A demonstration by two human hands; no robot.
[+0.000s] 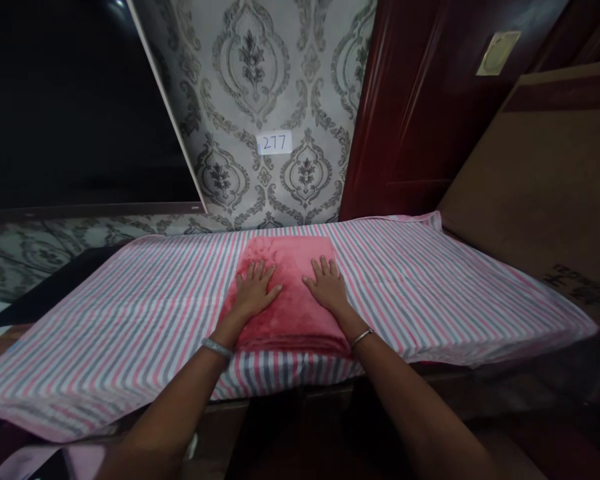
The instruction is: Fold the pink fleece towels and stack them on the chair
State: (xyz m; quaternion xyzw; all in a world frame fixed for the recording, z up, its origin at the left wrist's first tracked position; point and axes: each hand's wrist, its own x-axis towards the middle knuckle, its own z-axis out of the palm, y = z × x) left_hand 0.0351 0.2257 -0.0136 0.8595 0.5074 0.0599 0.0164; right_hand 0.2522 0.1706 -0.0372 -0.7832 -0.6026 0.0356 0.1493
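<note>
A plush pinkish-red blanket point(295, 312), folded into a flat rectangle, lies on a striped cloth point(150, 293) of pink, white and grey. My left hand point(254, 291) rests palm down on the blanket's left side, fingers spread. Toward its right edge my right hand point(327, 287) lies flat in the same way, also with spread fingers. Neither hand grips anything. The folded layers show along the blanket's near edge, between my wrists.
The striped cloth covers a table and hangs over its front edge. A large dark screen point(75, 107) stands at the back left. At the right is a big cardboard box point(545, 180), beside a dark red door point(405, 107). Patterned wallpaper bears a paper label point(275, 143) reading 277.
</note>
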